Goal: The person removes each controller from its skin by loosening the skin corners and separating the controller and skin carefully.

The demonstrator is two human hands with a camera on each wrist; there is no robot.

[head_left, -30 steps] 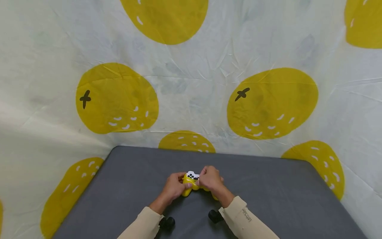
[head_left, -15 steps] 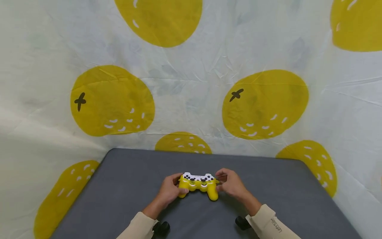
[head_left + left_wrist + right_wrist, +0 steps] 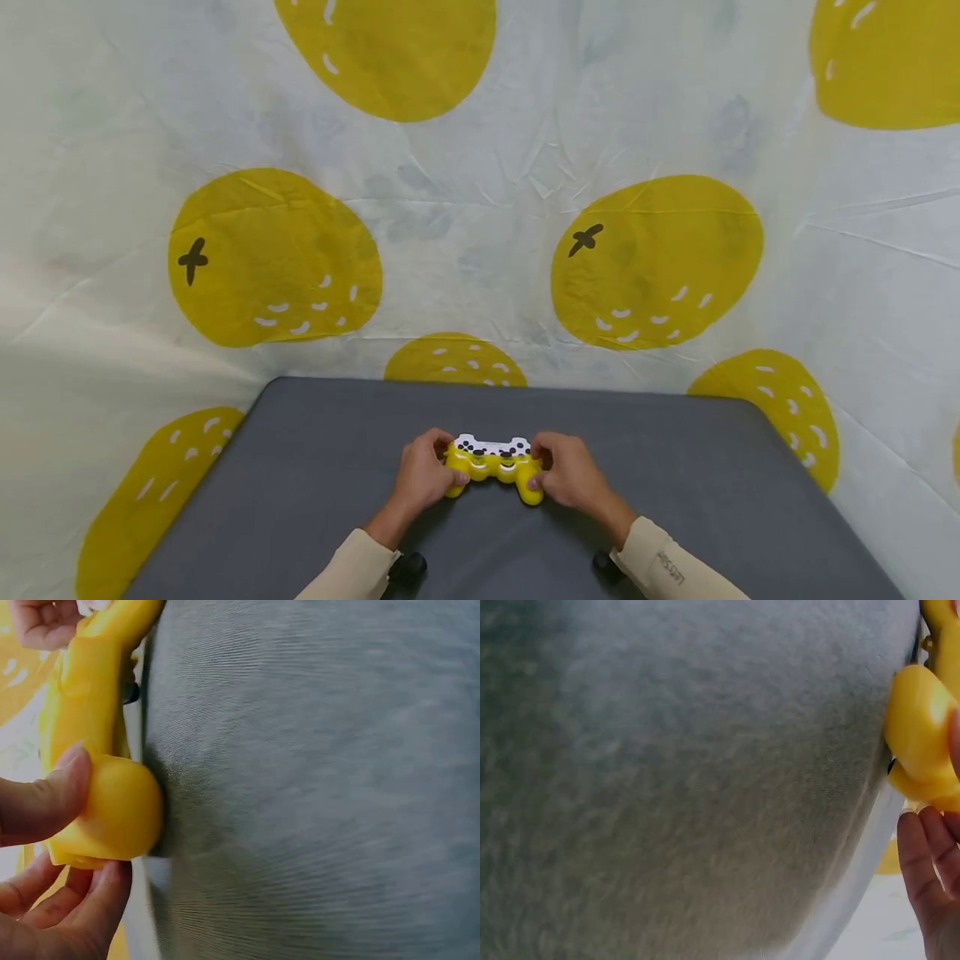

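A yellow game controller [image 3: 487, 461] with a white top panel and dark buttons lies on or just above the grey table, its two handles toward the person. My left hand [image 3: 422, 477] pinches its left end, the thumb over the handle. In the left wrist view the thumb rests on the yellow handle [image 3: 124, 810] and the fingertips press from the other side. At the right end, my right hand [image 3: 572, 477] holds the other handle, thumb on top and fingers bent behind. The right wrist view cuts off most of that hand [image 3: 937, 877].
The grey table [image 3: 337, 425] has its far edge against a white cloth [image 3: 465, 250] printed with yellow fruit. Dark camera mounts [image 3: 408, 569] sit under the wrists, near the beige sleeves [image 3: 360, 567].
My right hand draws back rightward off the controller's face, uncovering the buttons, then closes on its right handle. My left hand keeps its grip. The head view shifts slightly.
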